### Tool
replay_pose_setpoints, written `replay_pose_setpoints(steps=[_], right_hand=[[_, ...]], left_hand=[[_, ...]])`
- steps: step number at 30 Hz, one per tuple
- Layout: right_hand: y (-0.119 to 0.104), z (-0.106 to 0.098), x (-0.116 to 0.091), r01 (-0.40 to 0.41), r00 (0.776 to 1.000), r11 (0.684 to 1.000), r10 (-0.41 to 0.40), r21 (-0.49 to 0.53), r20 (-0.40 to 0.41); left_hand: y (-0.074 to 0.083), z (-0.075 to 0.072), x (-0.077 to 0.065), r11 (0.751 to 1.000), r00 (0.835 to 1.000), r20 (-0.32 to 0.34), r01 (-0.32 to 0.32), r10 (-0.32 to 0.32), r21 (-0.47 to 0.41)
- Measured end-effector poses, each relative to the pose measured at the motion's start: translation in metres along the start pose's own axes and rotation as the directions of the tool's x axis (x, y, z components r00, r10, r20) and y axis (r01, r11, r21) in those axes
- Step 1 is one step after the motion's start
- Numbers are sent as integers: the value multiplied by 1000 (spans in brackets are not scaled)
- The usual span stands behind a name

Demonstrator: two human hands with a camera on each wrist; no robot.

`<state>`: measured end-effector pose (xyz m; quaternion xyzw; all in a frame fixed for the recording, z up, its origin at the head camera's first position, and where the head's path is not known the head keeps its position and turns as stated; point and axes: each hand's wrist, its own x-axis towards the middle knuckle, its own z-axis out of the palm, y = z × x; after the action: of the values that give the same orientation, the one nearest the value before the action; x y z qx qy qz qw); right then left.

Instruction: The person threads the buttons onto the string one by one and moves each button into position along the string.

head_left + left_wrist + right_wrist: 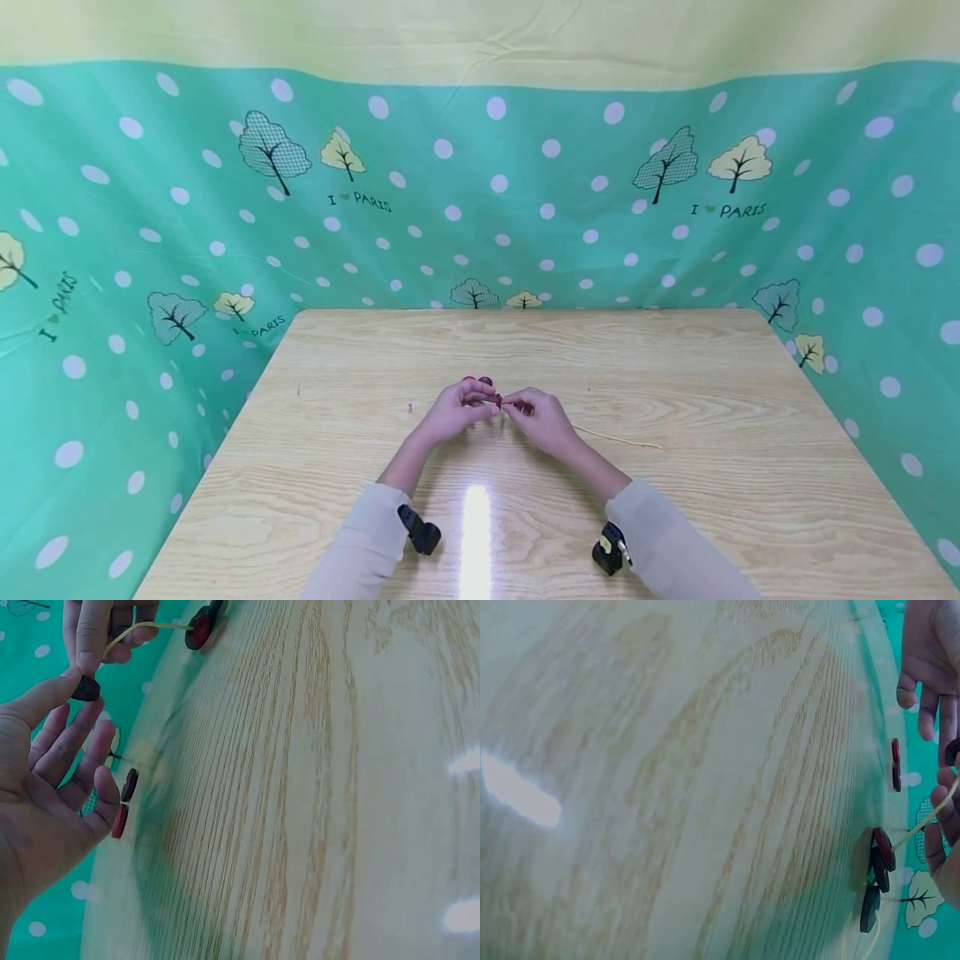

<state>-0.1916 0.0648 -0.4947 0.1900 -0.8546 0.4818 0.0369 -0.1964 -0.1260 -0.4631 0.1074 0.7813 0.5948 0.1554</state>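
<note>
Near the middle of the table, my left hand [450,410] pinches a dark, flat round bead [87,688] between thumb and fingertip. Facing it, my right hand [542,421] pinches a yellow cord [146,625] close against that bead. Whether the cord passes through it cannot be seen. From the right hand the cord runs down to several dark red discs [883,847] threaded on it, which lie on the table in the right wrist view. Two loose discs, one red [119,821] and one darker [130,784], lie just beyond the left hand's fingers.
The wooden table [337,517] carries the cord's tail [622,438] to the right of the hands. A tiny object [410,407] lies left of the left hand. A green dotted curtain [420,217] hangs behind and along both sides.
</note>
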Motion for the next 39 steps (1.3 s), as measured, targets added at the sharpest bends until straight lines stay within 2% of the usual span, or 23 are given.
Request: replay_pose_setpoints(steps=[7,14,19,23,27,32,39], right_hand=[[0,1,-1,-27,999,1000,27,3,-19],[-3,0,-2,-40,998,999,41,24,-36],[-4,0,-3,-34,999,999,35,26,-42],[-4,0,-3,-15,999,999,16,28,-38],[-3,0,-3,-3,1000,999,3,35,-24],[-4,0,-4,-27,1000,999,27,36,-9],[-5,-1,-5,-8,996,999,12,50,-92]], left_hand=[[-22,1,11,1000,1000,-20,-2,3,31],[-25,1,10,997,1000,-16,-5,6,72],[-28,0,10,994,998,-19,-58,60,92],[-28,1,10,993,996,-28,-81,83,83],[-27,2,11,996,997,-40,-65,68,67],[-26,3,11,995,997,-60,-44,50,94],[-16,8,8,991,996,-70,-38,47,130]])
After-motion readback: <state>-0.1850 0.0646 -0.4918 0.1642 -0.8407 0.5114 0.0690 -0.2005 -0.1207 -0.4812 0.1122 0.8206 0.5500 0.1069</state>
